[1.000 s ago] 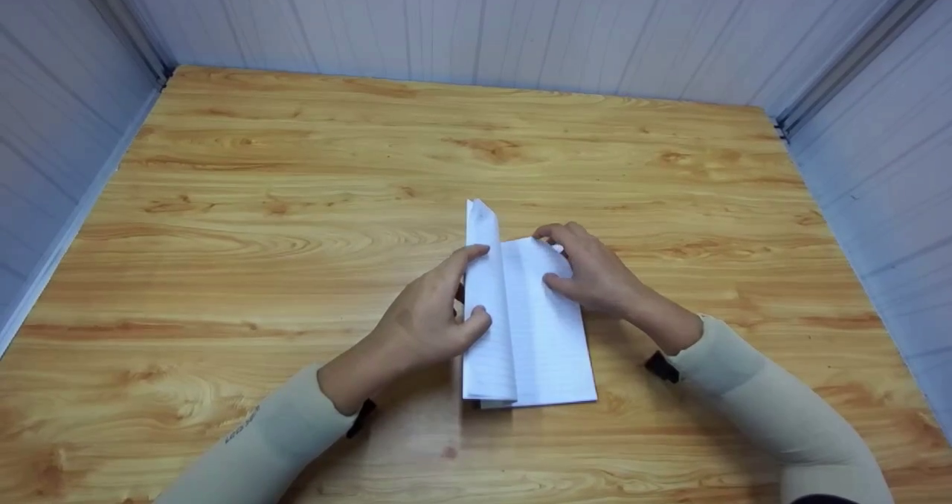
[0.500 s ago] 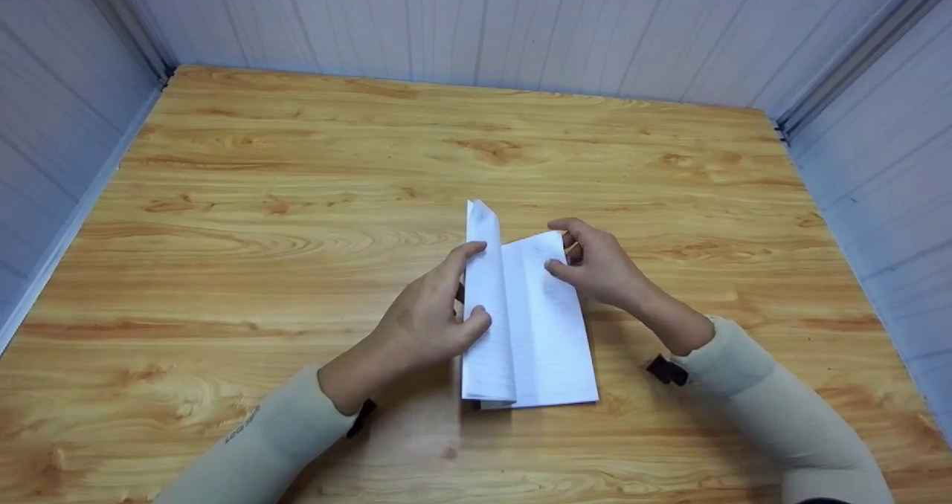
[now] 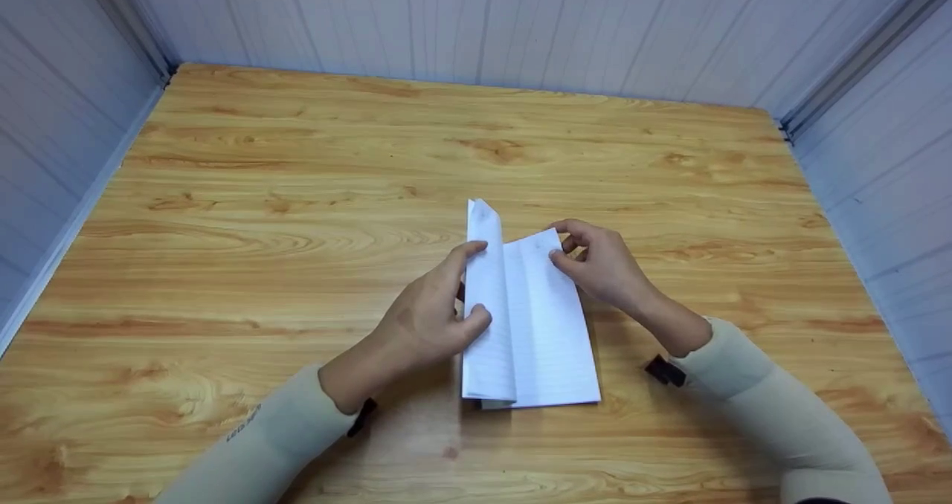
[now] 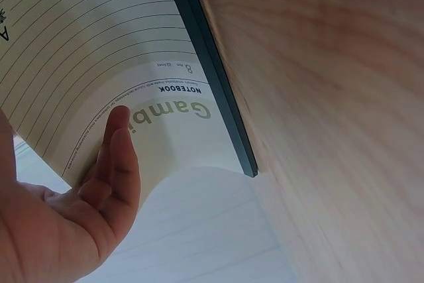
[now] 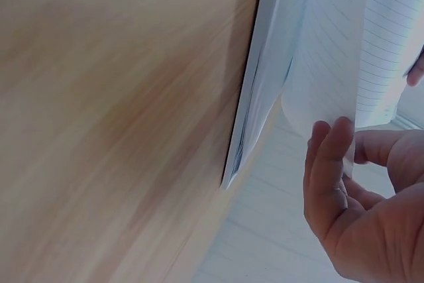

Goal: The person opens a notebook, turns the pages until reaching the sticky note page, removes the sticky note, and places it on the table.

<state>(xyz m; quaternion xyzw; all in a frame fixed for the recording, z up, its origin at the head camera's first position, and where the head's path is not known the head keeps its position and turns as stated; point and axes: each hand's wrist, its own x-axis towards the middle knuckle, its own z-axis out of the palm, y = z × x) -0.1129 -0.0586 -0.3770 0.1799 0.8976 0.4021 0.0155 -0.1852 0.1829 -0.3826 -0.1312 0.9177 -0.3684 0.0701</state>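
An open notebook (image 3: 554,348) with lined white pages lies in the middle of the table in the head view. My left hand (image 3: 431,314) grips its raised left part, thumb and index finger on the page side and the other fingers behind. The left wrist view shows those fingers against the printed cover (image 4: 182,140), which reads "NOTEBOOK", beside a dark spine (image 4: 218,77). At the upper right corner, my right hand (image 3: 606,266) pinches a page between thumb and fingers. In the right wrist view that page (image 5: 328,64) curves up from the stack of pages (image 5: 255,111) below.
The wood-grain table (image 3: 297,154) extends around the notebook on all sides. Pale panelled walls (image 3: 446,28) border it at the back, left and right. Black straps (image 3: 666,370) show under both wrists.
My right hand has shifted from lying over the page's upper corner to pinching it, and the corner has lifted a little. The left hand has kept its place on the raised part.
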